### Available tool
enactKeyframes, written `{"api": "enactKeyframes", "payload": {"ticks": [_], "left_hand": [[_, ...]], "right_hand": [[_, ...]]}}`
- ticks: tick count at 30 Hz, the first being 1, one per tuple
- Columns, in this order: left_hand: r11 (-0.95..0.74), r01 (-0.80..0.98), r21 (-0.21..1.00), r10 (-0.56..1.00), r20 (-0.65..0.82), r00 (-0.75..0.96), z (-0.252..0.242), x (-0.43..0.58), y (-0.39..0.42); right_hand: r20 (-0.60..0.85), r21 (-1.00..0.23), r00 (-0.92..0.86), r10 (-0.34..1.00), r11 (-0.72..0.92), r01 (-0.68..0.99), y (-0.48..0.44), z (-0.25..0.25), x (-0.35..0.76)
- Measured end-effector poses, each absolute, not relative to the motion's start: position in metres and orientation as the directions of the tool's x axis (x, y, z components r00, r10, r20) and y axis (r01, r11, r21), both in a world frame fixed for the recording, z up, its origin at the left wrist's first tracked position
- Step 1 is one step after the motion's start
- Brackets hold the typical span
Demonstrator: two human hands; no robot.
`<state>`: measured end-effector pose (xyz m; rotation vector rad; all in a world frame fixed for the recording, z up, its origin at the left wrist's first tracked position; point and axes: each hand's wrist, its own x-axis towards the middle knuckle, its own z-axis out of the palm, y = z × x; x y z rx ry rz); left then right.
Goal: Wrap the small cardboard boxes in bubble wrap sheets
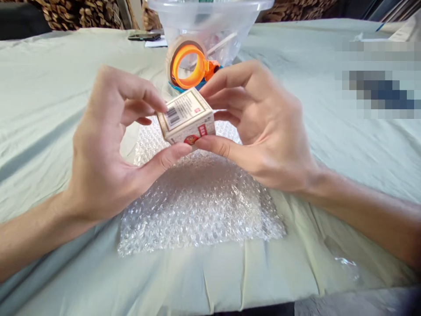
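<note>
Between my two hands is a small white cardboard box (187,115) with a barcode label on its upper face and red marks on its side. My left hand (108,140) grips the box's left edge, thumb below and fingertips at the top corner. The far side and right edge are gripped by my right hand (259,123), its thumb on the near face. Under the hands a sheet of bubble wrap (204,210) lies on the cloth, partly shaded by them.
A clear plastic tub (230,26) stands at the back. Before it is an orange tape dispenser (189,66) with a tape roll. A phone (144,37) lies to its left. Green cloth (345,145) covers the table, its near edge at the bottom. Stacked firewood (82,15) is behind.
</note>
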<state>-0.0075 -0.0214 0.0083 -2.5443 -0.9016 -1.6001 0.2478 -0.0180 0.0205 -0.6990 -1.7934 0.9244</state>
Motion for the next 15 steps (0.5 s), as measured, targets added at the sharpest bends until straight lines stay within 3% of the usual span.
{"api": "enactKeyframes", "payload": {"ticks": [5,10,15], "left_hand": [[-0.767,0.534,0.357,0.591,0.716,0.371,0.018,-0.007,-0.031],[-0.796,0.516,0.315,0.552,0.726,0.409,0.017,-0.008,-0.033],[-0.742,0.559,0.371,0.643,0.630,0.435,0.017,-0.008,-0.032]], "right_hand": [[0.595,-0.755,-0.299,0.746,0.646,0.109,-0.025,0.023,0.242],[0.577,-0.730,-0.344,0.741,0.657,0.190,-0.027,0.026,0.244],[0.544,-0.698,-0.429,0.721,0.672,0.246,-0.017,0.022,0.254]]}}
